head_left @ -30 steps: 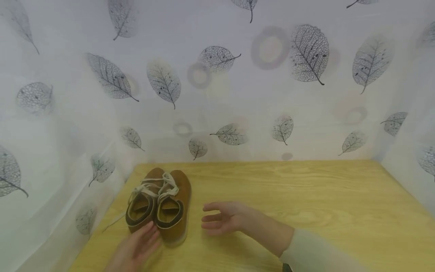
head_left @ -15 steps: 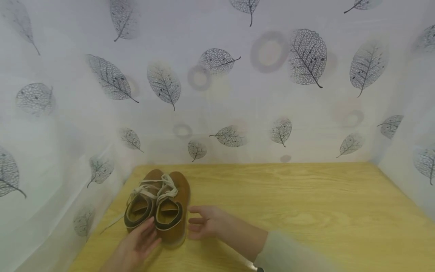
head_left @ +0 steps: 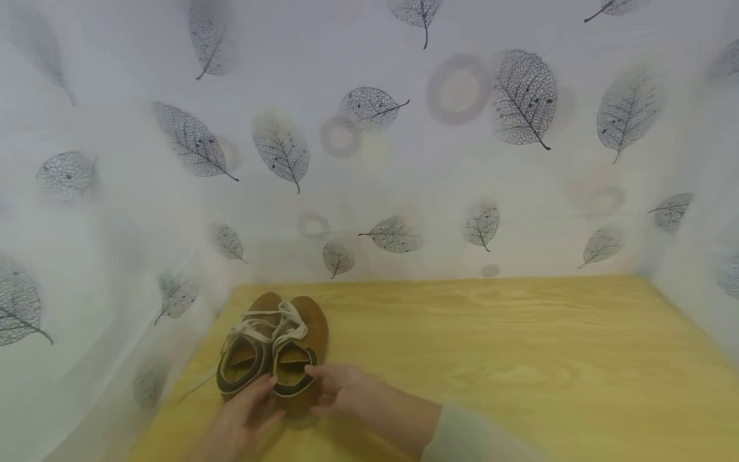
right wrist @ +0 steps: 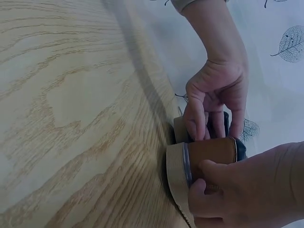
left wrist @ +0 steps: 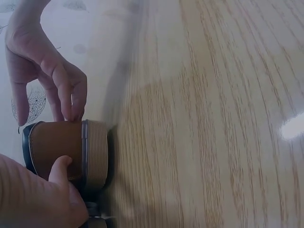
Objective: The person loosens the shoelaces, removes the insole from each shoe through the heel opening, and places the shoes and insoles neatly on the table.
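A pair of brown lace-up shoes stands side by side at the left of the table in the head view, toes pointing away. My left hand (head_left: 245, 414) reaches between their heels, its fingertips at the inner side of the right-hand shoe (head_left: 316, 321). On the outer side of that shoe is my right hand (head_left: 346, 391), thumb at the dark collar and fingers low by the sole. Both wrist views show the heel (left wrist: 52, 140) between the two hands, touched by loosely bent fingers. Close to my left hand is the left-hand shoe (head_left: 232, 387), its heel partly covered.
Pale laces (head_left: 291, 324) lie loose over both shoes, one end trailing left onto the wood-grain table (head_left: 491, 359). Sheets printed with leaves (head_left: 369, 160) rise behind the table and along its left and right sides.
My right hand has moved left from the bare table to the right-hand shoe's outer side and now touches it. My left hand has shifted slightly right, against the inner side. The shoes stay in place.
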### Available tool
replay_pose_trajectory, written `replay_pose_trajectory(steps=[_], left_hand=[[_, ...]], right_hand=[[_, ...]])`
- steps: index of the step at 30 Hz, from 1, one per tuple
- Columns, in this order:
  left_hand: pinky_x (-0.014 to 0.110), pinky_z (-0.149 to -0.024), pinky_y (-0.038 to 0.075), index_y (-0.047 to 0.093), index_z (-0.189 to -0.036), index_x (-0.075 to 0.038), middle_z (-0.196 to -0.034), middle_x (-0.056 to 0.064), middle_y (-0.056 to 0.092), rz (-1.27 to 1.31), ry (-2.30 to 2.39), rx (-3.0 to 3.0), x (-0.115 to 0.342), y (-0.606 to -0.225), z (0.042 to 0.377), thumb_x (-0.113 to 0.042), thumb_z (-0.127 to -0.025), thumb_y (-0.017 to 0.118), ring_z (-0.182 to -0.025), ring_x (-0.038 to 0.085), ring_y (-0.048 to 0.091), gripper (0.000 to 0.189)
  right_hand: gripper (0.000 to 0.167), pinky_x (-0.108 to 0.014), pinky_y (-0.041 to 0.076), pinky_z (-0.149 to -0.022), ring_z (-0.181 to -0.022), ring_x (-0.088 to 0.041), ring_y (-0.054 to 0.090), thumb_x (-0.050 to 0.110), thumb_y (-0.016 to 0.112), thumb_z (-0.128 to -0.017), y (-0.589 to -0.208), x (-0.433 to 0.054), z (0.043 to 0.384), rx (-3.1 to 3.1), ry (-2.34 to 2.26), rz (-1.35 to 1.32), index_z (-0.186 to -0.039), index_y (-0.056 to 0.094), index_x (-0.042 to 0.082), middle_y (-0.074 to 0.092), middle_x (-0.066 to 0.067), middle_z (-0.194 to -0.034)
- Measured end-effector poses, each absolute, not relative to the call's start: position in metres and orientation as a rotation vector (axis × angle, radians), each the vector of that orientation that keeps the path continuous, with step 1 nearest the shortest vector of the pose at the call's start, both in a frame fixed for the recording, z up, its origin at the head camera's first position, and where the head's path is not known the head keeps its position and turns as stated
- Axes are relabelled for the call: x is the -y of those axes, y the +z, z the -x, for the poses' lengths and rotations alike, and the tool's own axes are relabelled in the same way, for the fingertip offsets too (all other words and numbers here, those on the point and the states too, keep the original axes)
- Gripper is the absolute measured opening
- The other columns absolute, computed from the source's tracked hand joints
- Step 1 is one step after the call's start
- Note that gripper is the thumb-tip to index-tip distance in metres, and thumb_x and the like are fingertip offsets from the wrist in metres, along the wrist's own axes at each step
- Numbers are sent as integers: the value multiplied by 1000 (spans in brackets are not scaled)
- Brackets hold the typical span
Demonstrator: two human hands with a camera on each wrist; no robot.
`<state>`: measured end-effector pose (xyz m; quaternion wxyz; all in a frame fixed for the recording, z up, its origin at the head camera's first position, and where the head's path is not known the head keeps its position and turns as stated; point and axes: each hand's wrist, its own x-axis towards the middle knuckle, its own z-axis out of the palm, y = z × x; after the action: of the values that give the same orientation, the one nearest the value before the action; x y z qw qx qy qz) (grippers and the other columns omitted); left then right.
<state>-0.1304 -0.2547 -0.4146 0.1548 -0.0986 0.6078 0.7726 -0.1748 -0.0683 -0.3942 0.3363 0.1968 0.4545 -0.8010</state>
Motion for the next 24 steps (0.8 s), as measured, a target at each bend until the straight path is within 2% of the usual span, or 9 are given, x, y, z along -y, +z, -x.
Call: replay_pose_trajectory(steps=[2,5,7,9,10,15,18,22,24], left_hand=[[36,-93,52,57,-101,-19,-100,-6,54,558,2302,-1587,250,-414,132,-16,-94,59,-94,9,56,9],[38,-93,52,44,-134,-8,-119,16,51,646,2260,-1687,243,-412,134,-19,-93,60,-110,25,52,46],[37,-93,52,21,-148,-2,-139,30,35,669,2223,-1748,238,-410,137,-21,-92,62,-125,39,40,71],[38,-94,52,7,-150,-1,-152,31,11,649,2196,-1774,235,-409,139,-22,-93,61,-137,44,21,81],[38,-94,52,6,-150,-1,-153,29,5,643,2192,-1776,233,-408,139,-21,-93,61,-139,45,14,81],[40,-95,50,5,-149,0,-153,31,4,622,2186,-1779,225,-408,140,-19,-92,61,-138,48,14,82],[40,-96,50,1,-149,1,-154,29,0,603,2205,-1751,219,-408,141,-17,-92,62,-138,49,12,85],[41,-95,50,1,-149,0,-154,29,0,629,2218,-1739,210,-408,142,-15,-90,63,-138,49,12,87],[40,-94,51,2,-149,-1,-153,31,1,652,2218,-1741,207,-408,141,-15,-88,66,-139,48,12,90]], right_hand=[[34,-54,28,-112,-127,-40,40,8,61,-90,-396,69,172,-1198,-2074,-479,-118,53,-9,54,-23,-129],[35,-56,28,-111,-126,-40,43,7,62,-89,-396,71,171,-1269,-2083,-457,-120,53,-5,54,-24,-128],[37,-59,29,-109,-125,-41,44,6,63,-88,-396,71,170,-1318,-2101,-457,-121,53,-3,54,-24,-127],[39,-61,28,-108,-125,-41,45,4,64,-87,-396,71,169,-1349,-2112,-454,-123,52,-2,54,-24,-128],[39,-62,28,-108,-125,-42,44,4,64,-86,-395,71,169,-1358,-2120,-458,-123,52,-2,54,-25,-128],[38,-65,28,-106,-125,-45,43,3,66,-85,-396,69,168,-1433,-2137,-451,-120,54,-5,52,-26,-130],[42,-60,37,-102,-120,-42,49,2,67,-83,-396,67,167,-1445,-2170,-448,-120,52,-7,57,-24,-126],[58,-53,45,-97,-120,-43,48,-4,65,-80,-394,65,167,-1455,-2192,-461,-132,39,-11,49,-28,-131],[66,-55,41,-102,-125,-47,41,-5,64,-80,-393,63,167,-1481,-2177,-478,-137,32,-11,39,-32,-137]])
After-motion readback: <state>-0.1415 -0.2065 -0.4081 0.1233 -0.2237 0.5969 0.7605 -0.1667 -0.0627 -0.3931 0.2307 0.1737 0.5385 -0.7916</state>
